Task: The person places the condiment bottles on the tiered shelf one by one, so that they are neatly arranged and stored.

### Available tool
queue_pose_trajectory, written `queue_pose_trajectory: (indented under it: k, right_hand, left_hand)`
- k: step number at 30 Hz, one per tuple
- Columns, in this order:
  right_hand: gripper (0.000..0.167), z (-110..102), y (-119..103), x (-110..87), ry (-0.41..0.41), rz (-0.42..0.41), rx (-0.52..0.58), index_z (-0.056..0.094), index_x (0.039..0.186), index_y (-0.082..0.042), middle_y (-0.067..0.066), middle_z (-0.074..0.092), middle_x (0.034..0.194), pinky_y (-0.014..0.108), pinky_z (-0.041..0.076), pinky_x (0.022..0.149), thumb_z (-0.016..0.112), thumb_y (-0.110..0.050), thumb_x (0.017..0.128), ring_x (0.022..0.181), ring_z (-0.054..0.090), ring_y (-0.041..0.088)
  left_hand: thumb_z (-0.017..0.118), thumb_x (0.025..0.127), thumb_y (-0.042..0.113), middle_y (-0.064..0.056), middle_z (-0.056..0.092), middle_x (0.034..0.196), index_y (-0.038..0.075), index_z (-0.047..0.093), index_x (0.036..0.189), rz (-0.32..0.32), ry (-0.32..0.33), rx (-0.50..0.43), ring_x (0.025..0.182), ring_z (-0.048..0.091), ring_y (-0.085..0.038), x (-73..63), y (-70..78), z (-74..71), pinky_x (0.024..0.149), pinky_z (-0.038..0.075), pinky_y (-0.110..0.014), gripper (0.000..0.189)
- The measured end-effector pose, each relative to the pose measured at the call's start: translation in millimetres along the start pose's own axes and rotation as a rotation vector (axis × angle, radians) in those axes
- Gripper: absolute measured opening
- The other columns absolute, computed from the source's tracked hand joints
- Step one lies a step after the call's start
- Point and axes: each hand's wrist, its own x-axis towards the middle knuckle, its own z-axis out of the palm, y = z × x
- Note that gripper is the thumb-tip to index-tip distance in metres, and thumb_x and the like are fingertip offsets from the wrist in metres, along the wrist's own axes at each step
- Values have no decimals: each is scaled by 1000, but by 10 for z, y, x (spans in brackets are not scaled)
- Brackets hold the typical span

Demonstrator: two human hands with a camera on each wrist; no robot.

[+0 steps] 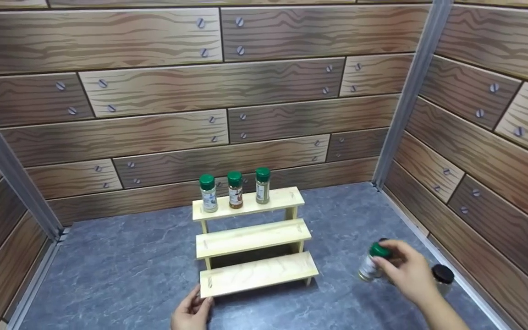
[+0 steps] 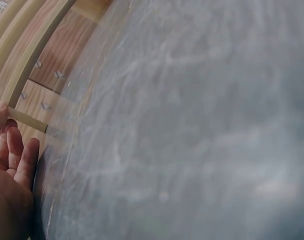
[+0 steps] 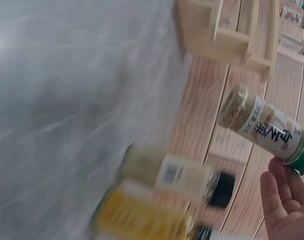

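While the left hand (image 1: 191,312) pinches the front left corner of the wooden rack (image 1: 252,238) at its bottom shelf (image 1: 259,275), the right hand (image 1: 410,272) holds a seasoning jar (image 3: 272,127) by its green cap (image 1: 378,250), thumb and fingertips bent around it, the palm well off the glass. The jar tilts above the right part of the tabletop (image 1: 122,275), apart from the rack, and its base looks raised. Near the tabletop's right edge stand a black-capped jar (image 3: 184,180) and a yellow jar (image 3: 142,217). Three green-capped jars (image 1: 235,195) stand upright on the top shelf (image 1: 287,198), from its left end to past its middle.

Since only the cap is gripped, a loose thread or slick plastic could let the jar twist or drop. A swing toward the tabletop's right edge could knock over the jars standing there. The rack looks light; a tug or lift at its front left corner could rock it, and the shelves are narrow enough that the upper jars might topple off the back edge. Should the tilted jar catch a shelf's right end, that bump could shove the rack too.
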Motion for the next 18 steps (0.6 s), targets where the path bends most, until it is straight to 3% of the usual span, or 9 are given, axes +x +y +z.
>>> queue_pose_trajectory:
  k: [5, 18]
  right_hand:
    - [36, 322, -106, 369, -17, -95, 79, 74, 106, 3, 18, 75, 99, 15, 57, 72, 86, 17, 74, 84, 69, 5]
    - [31, 1024, -525, 1246, -73, -286, 7, 74, 114, 2, 16, 76, 106, 32, 63, 74, 86, 2, 85, 89, 75, 31]
  left_hand:
    - [83, 83, -6, -11, 75, 82, -13, 66, 131, 17, 4, -8, 61, 64, -14, 11, -4, -4, 53, 50, -21, 51]
    - [84, 80, -8, -11, 75, 83, -11, 70, 127, -13, 29, -45, 64, 64, -11, 2, 17, 40, 55, 49, -19, 49]
